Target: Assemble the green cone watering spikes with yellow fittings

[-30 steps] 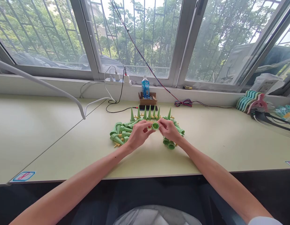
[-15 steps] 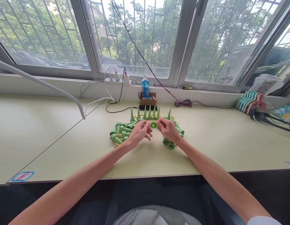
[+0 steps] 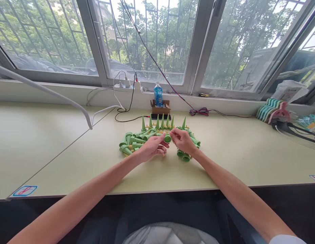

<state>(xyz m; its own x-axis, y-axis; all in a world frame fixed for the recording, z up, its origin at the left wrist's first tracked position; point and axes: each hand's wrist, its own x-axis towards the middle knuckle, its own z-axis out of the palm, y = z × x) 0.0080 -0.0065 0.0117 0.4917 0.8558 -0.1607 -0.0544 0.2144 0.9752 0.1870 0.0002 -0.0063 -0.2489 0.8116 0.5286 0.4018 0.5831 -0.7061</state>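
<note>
Between the thumb and fingers of my left hand (image 3: 154,147) is a green plastic piece with a round opening (image 3: 167,139), its open end facing me. My right hand (image 3: 182,139) is pinched closed at the right rim of that piece; whatever its fingertips hold is hidden. Green cone-shaped watering spikes (image 3: 137,139) with yellow parts lie heaped left of my left hand. Several spikes (image 3: 162,122) stand point up in a row behind my hands. More green pieces (image 3: 185,157) lie under and beside my right wrist, some with round open ends towards me.
A small cardboard box (image 3: 160,108) with a blue-labelled bottle (image 3: 158,95) stands by the sill, a dark phone-like slab (image 3: 161,117) before it. Coiled cable (image 3: 199,111) lies to its right. Hangers (image 3: 270,110) are at far right. A white cable (image 3: 71,98) arches over the left side.
The round green piece has come slightly lower and turned its opening more towards me. My left hand has shifted a little right and down; my right hand has hardly moved.
</note>
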